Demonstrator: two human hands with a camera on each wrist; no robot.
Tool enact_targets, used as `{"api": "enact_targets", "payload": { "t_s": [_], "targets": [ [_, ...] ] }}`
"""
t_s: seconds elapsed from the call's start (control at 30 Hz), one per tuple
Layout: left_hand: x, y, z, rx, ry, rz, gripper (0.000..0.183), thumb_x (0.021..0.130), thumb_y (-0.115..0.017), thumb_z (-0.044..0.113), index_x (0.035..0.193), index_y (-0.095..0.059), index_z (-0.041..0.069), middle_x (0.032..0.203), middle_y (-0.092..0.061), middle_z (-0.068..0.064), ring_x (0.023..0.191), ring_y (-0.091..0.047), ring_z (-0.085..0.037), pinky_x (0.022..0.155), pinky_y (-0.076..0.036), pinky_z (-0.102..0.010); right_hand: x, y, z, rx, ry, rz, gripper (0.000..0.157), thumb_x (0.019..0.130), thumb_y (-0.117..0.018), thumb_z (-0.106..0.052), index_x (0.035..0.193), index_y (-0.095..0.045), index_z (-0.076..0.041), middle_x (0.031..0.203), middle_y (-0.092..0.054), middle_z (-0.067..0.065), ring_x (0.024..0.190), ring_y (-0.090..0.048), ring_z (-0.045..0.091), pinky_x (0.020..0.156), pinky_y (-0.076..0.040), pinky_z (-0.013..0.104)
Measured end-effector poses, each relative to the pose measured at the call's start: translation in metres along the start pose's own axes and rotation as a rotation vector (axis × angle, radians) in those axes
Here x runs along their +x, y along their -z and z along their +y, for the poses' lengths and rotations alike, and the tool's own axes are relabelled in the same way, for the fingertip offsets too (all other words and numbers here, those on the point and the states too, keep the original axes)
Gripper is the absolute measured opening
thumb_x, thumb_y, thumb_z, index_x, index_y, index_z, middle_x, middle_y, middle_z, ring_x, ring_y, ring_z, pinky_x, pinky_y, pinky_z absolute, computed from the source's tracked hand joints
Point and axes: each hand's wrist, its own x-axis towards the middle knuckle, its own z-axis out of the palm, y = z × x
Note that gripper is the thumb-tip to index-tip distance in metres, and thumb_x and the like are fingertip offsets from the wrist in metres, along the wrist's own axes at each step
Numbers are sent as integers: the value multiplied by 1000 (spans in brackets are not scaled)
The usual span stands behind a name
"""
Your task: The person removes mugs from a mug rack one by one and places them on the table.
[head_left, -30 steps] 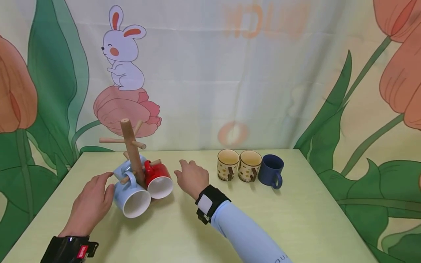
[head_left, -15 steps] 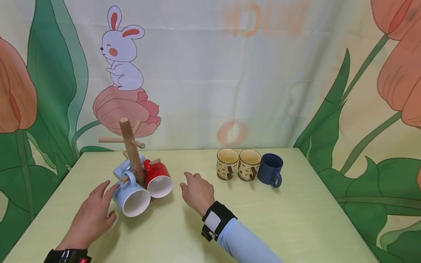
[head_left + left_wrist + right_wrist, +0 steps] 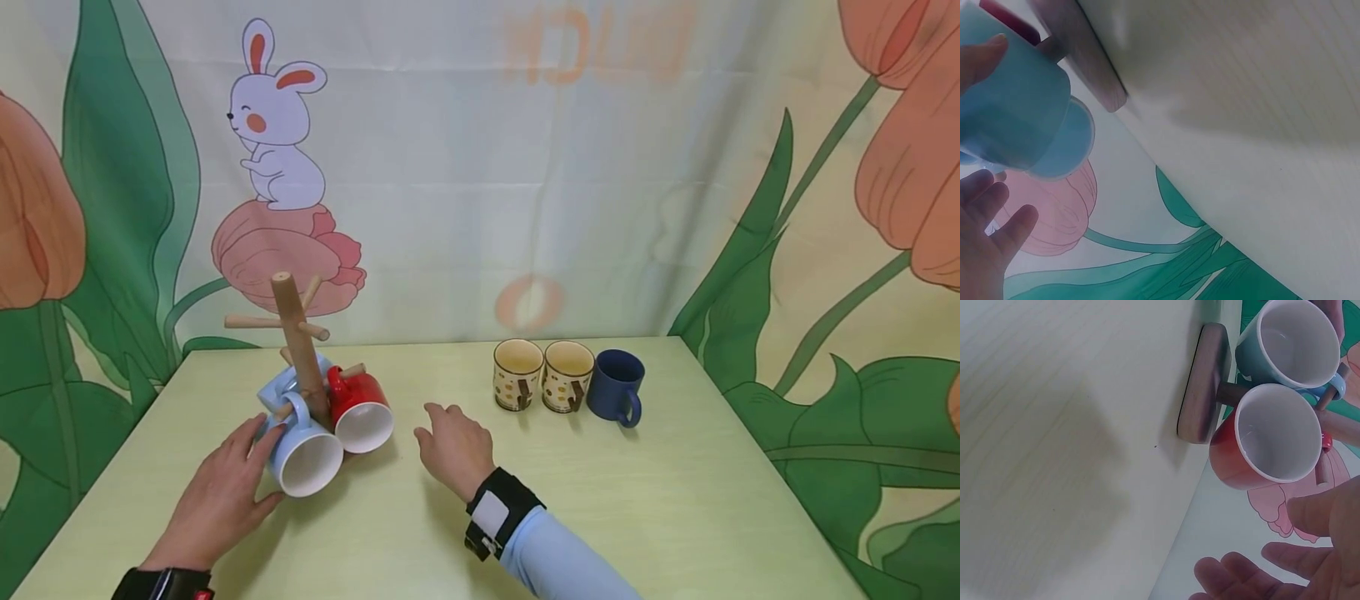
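A wooden mug tree (image 3: pixel 303 358) stands at the left of the table, with a front light blue mug (image 3: pixel 307 458), another light blue mug (image 3: pixel 277 385) behind it and a red mug (image 3: pixel 362 412) hanging on its lower pegs. At the front light blue mug's left side is my left hand (image 3: pixel 221 492), its fingers spread and the fingertips at the mug's wall. In the left wrist view its thumb (image 3: pixel 984 62) overlaps that mug and the fingers reach beneath. My right hand (image 3: pixel 456 450) hovers right of the red mug, fingers relaxed and holding nothing.
Two cream patterned mugs (image 3: pixel 517 375) (image 3: pixel 567 377) and a dark blue mug (image 3: pixel 615 387) stand upright in a row at the back right. Upper pegs (image 3: pixel 251 322) of the mug tree stick out bare. A printed curtain (image 3: pixel 435 192) hangs behind the table.
My left hand has first drawn back, then come up to the front light blue mug with fingers spread. The right hand has moved back from the red mug, toward me and rightward.
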Motion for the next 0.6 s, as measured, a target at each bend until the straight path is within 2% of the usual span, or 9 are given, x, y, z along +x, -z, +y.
{"api": "enact_targets", "payload": {
  "t_s": [0.3, 0.6],
  "targets": [
    [7, -9, 2, -20, -19, -19, 110, 50, -100, 16, 141, -39, 0, 141, -39, -27, 122, -46, -48, 93, -42, -68, -6, -2, 7, -7, -6, -10, 40, 96, -64, -36, 129, -65, -13, 107, -68, 11, 86, -68, 27, 66, -54, 43],
    [10, -14, 1, -15, -72, 26, 114, 44, -102, 12, 138, -39, -1, 139, -40, -25, 120, -48, -46, 92, -43, -67, -11, -2, 16, -21, -37, -46, 39, 95, -65, -37, 124, -67, -12, 105, -68, 10, 87, -67, 28, 67, -54, 44]
  ]
}}
